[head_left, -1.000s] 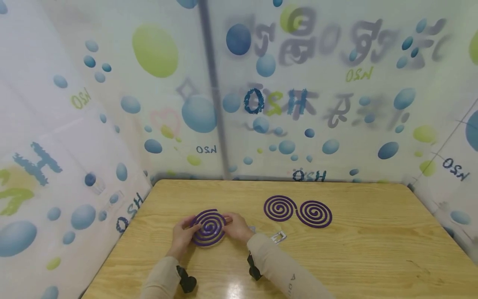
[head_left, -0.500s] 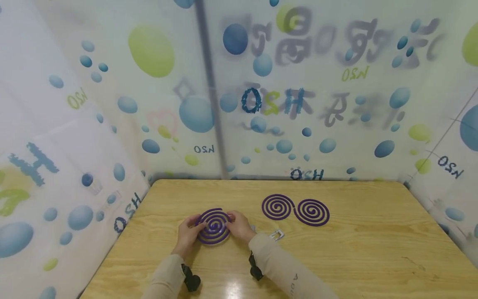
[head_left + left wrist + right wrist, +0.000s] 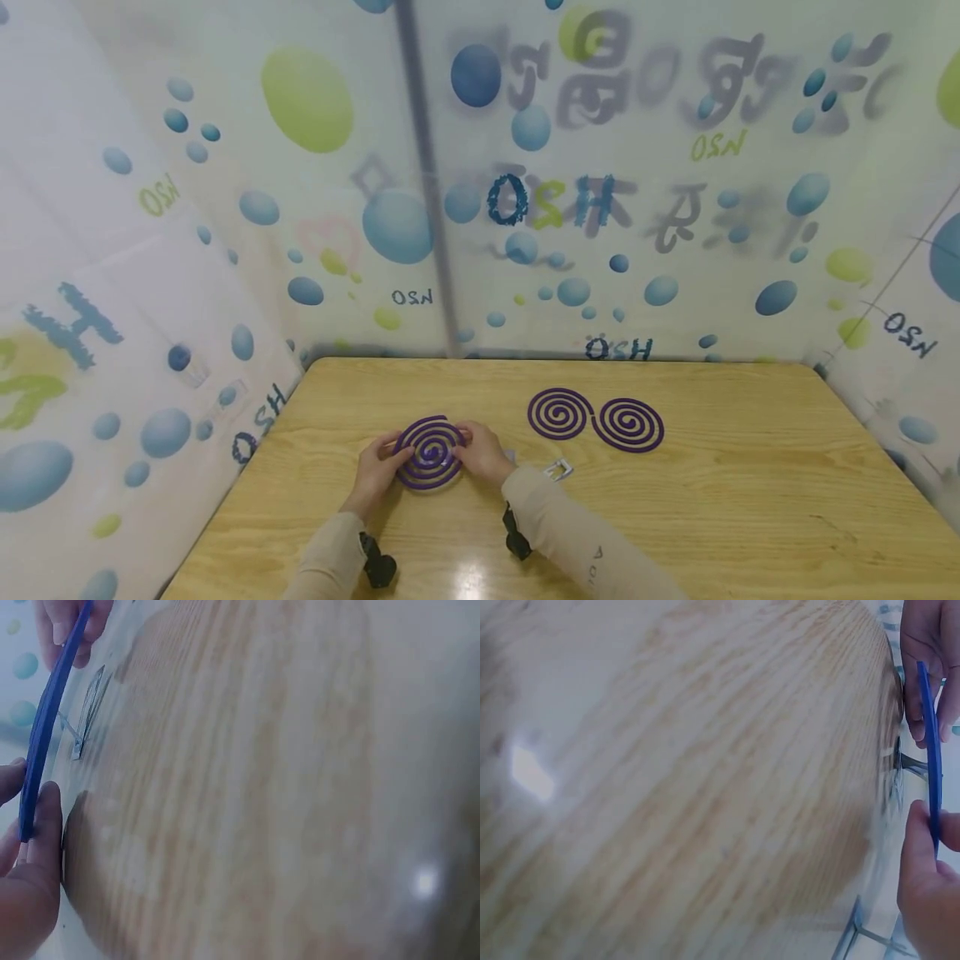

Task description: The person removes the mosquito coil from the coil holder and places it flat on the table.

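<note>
A purple mosquito coil (image 3: 430, 481) is held roughly flat a little above the table. My left hand (image 3: 375, 473) pinches its left rim, and my right hand (image 3: 482, 454) pinches its right rim. Seen edge-on in the left wrist view, the coil (image 3: 46, 724) is a thin blue bar between the fingers of both hands. Beneath it a small metal coil stand (image 3: 88, 712) sits on the table with a prong raised. In the right wrist view this stand's prong (image 3: 913, 763) comes close to the coil; whether they touch I cannot tell.
Two more purple mosquito coils (image 3: 558, 414) (image 3: 630, 426) lie side by side at the back right of the wooden table (image 3: 712, 500). Another metal stand (image 3: 558, 470) lies beyond my right wrist. A patterned curtain wall (image 3: 480, 275) closes off the back.
Both hands have shifted slightly right with the coil over the last second, then stayed nearly still. The grip on the rim is unchanged.
</note>
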The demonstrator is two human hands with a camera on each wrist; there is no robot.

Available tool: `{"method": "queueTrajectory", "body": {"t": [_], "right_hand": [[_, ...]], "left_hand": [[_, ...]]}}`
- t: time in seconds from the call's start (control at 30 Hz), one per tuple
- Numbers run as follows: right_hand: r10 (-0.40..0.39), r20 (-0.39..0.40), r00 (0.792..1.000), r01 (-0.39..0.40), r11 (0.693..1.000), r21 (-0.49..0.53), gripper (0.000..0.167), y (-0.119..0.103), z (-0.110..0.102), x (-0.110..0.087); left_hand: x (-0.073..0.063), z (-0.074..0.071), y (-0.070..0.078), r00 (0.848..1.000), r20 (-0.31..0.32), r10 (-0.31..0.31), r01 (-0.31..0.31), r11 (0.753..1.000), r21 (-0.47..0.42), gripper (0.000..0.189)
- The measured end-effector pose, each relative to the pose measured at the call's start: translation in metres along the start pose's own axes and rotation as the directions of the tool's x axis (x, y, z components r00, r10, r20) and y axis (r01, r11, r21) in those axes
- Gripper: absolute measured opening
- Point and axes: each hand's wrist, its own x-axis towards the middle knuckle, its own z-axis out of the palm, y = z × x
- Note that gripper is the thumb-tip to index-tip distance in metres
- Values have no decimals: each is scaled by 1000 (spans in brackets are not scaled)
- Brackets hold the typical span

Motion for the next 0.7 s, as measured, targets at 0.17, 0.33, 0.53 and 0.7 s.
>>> {"method": "queueTrajectory", "body": {"t": [0.17, 0.33, 0.53, 0.7], "right_hand": [[-36, -11, 999, 36, 999, 1, 38, -1, -2, 0], [-18, -7, 1000, 18, 999, -31, 38, 1, -1, 0], [-14, 9, 1000, 15, 999, -46, 37, 3, 1, -1], [-28, 6, 1000, 28, 999, -42, 37, 1, 2, -2]], "left_hand": [[-1, 0, 1, 1000, 7, -2, 2, 1000, -14, 40], [-2, 0, 5, 1000, 11, -15, 16, 999, -33, 41], [-2, 0, 8, 999, 13, -51, 51, 998, -42, 44], [-1, 0, 7, 998, 2, -62, 62, 996, -67, 44]]}}
